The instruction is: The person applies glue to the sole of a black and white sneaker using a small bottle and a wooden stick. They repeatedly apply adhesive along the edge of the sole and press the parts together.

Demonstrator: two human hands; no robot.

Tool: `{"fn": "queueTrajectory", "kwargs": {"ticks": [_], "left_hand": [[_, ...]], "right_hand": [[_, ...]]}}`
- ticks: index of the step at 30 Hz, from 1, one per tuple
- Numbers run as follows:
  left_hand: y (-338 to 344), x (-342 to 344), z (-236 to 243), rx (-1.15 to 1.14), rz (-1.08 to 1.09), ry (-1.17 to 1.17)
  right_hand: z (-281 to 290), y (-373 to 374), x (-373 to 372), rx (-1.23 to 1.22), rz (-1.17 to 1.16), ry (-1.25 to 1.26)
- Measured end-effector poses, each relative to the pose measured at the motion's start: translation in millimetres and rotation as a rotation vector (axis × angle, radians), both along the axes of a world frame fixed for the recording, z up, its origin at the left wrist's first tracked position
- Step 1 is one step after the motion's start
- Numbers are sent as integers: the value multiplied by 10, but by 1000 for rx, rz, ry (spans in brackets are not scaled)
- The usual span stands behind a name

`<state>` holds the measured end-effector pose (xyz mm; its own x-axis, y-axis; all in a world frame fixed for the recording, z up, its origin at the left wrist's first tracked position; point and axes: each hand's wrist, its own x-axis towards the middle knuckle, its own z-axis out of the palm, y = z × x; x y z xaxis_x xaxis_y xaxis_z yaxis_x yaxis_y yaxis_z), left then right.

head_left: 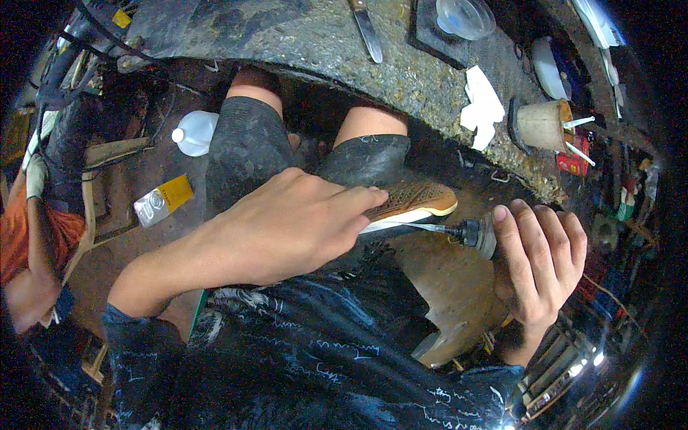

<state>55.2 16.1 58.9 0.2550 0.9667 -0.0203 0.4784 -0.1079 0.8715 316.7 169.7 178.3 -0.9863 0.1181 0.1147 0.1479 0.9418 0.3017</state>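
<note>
My left hand [301,222] is closed on a shoe over my lap, its fingers across the brown, patterned gum sole [423,197] with a white and cream edge. My right hand [541,261] is wrapped round a dark cylindrical tool [473,233] with a black collar and a long, thin, pale tip. The tip points left along the shoe's white edge toward my left fingers; whether it touches is unclear. My left palm and most of the shoe's near end are hidden.
A mottled worktop [301,39] holds a knife [365,29], clear bowl [462,16], white scraps [480,107] and a beige pot [541,125]. A plastic jug [197,132] and yellow-silver packet [163,201] are left of my legs. A co-worker in orange [36,244] works at far left.
</note>
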Motion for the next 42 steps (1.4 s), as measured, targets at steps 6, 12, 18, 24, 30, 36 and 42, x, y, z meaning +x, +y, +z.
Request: {"fn": "queueTrajectory", "kwargs": {"ticks": [6,12,18,24,30,36,42], "left_hand": [[100,44,75,-88,52,-7],[125,89,91,-41,70,23],[214,124,51,67,88,9],[258,186,111,-20,86,108],[331,228,101,9,124,121],[384,256,22,-32,173,122],[397,169,-9,-68,149,66]], "right_hand": [[22,15,-26,52,5,-27],[42,62,-45,96,51,-48],[57,45,-33,100,24,-47],[72,63,24,118,49,-92],[22,87,46,132,52,-75],[16,112,121,20,24,-85],[-253,350,250,-386,-197,140]]}}
